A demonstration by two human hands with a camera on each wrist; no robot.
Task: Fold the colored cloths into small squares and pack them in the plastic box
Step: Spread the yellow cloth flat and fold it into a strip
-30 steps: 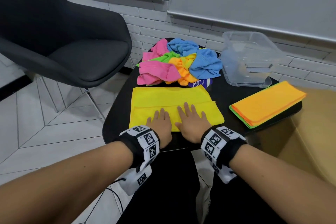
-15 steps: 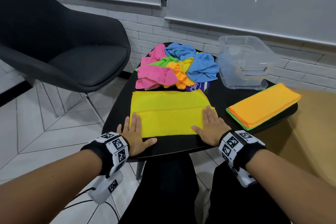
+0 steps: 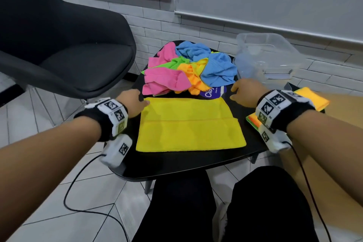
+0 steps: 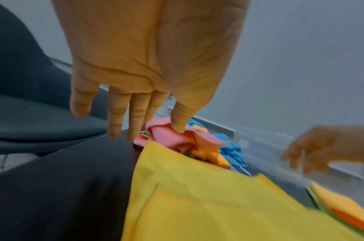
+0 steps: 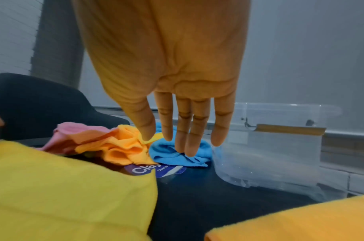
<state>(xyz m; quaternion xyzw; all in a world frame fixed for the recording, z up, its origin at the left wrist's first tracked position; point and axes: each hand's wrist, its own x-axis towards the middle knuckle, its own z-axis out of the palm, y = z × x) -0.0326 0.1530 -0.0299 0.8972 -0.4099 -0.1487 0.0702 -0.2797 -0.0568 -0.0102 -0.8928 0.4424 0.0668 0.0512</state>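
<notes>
Between the left hand (image 3: pixel 132 102) and the right hand (image 3: pixel 244 92) lies a yellow cloth (image 3: pixel 189 124), spread on the black counter (image 3: pixel 196 161) with its near part already doubled over in one fold, so that a seam runs across its width. Both hands hover at its far corners with fingers straight and relaxed, and neither holds anything; the left one is just beside the far-left corner, the right one a little off the far-right corner. Just beyond the fingertips sits a crumpled heap of cloths (image 3: pixel 188 68) in pink, green, orange and blue, not yet folded, with a printed wrapper (image 3: pixel 213 92) poking out from under it. Past the right hand stands the clear plastic box (image 3: pixel 269 59), which seems to hold no cloth so far. Near the right wrist a folded stack (image 3: pixel 312 100), orange on top with a green edge beneath, waits on the counter, flat and oblong, not yet a small square. By my reading the task is in its early part: two cloths are part-folded, the yellow one is mid-fold and needs further folds, the whole heap is untouched, and nothing has been packed.
</notes>
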